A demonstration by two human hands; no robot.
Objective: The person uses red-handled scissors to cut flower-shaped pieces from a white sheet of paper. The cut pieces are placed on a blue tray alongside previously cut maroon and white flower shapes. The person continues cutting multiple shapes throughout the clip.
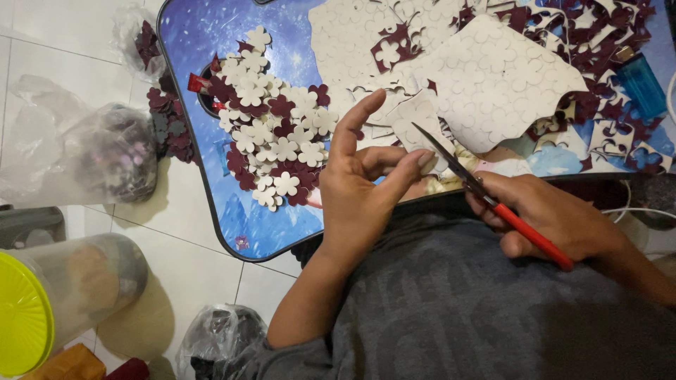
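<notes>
Head view, only one there was. Left hand up over the edge of the blue lap table, pinching a small white foam piece between thumb and fingertips, index finger sticking straight up. Right hand wrapped around the red-handled scissors, blades apart and nosing right into that piece.

Progress-wise, looked maybe halfway, judging by the mess: big heap of finished flower cutouts already piled on the left of the table, white and maroon mixed, all same rounded five-petal shape. Still a large white sheet marked all over with flower outlines, uncut, lying at the top right, so plenty left. Leftover maroon scraps with flower-shaped holes scattered around it.

Material seemed like thin craft foam, matte, soft edges, maroon one side and white the other. Couldn't tell for sure.

Off the table on the tiled floor: clear plastic bag stuffed with more flowers, plus a see-through jar with a lime green lid.
</notes>
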